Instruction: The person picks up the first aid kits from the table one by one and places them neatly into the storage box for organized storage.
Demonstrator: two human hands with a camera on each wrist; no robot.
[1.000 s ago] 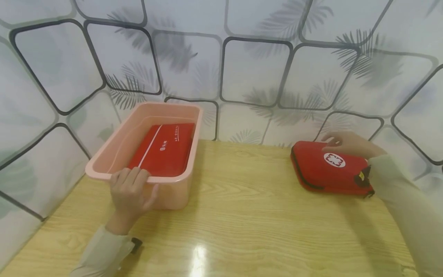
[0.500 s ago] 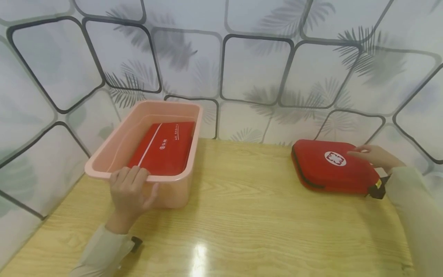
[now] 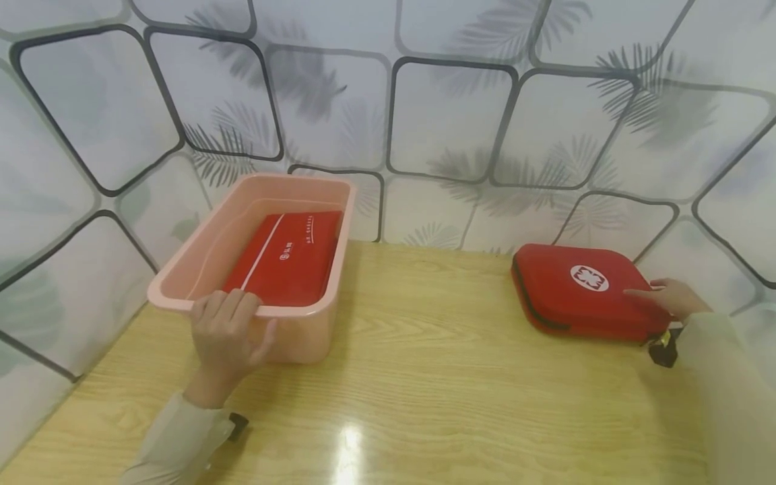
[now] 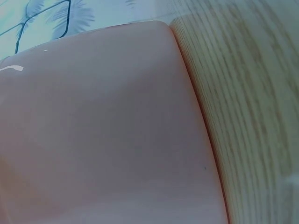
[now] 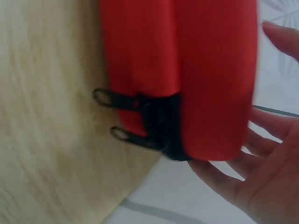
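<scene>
My left hand [image 3: 225, 333] grips the near rim of a pink plastic basin [image 3: 303, 340], its fingers curled over the edge. Inside the basin lies a red flat case [image 3: 285, 266] with a white stripe and white lettering. The left wrist view is mostly the basin's outer wall [image 4: 117, 126]. At the right, a red zippered first aid case [image 3: 560, 289] with a white round emblem lies on the table. My right hand [image 3: 673, 300] is at its right end, fingers extended. In the right wrist view the thumb stands apart from the case, above two black zipper pulls [image 5: 126, 102].
The wooden table [image 3: 424, 377] spans the view, with bare wood between basin and first aid case. A patterned wall [image 3: 448, 121] stands directly behind both, and another wall [image 3: 79, 269] closes off the left side.
My right hand has drawn back from the top of the first aid case to its right end, moving right and nearer. The left hand and basin have stayed in place.
</scene>
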